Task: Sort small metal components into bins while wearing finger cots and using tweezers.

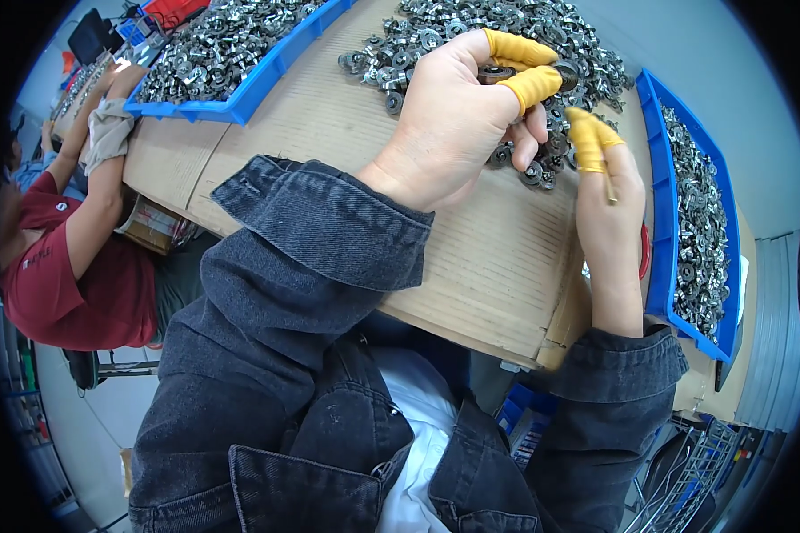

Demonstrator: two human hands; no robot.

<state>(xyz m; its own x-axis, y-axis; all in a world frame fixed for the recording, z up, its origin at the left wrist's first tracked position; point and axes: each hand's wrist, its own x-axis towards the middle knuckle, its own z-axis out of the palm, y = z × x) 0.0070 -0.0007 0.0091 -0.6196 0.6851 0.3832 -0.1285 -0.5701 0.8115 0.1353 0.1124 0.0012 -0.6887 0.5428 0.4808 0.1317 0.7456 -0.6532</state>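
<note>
My left hand, with yellow finger cots on thumb and index finger, is closed in a pinch above a heap of small metal wheel-like parts. At its fingertips is a dark round metal part, partly covered by the cots. My right hand is just to the right, also in yellow cots, its fingers drawn together and slightly blurred. A thin brass-coloured piece shows below those fingers; its kind is too small to tell. The two hands are apart.
A cardboard-covered table lies beneath. Blue trays full of metal parts stand at the far left and right. Something red shows beside my right wrist. At left, a co-worker in a dark red shirt reaches over the table.
</note>
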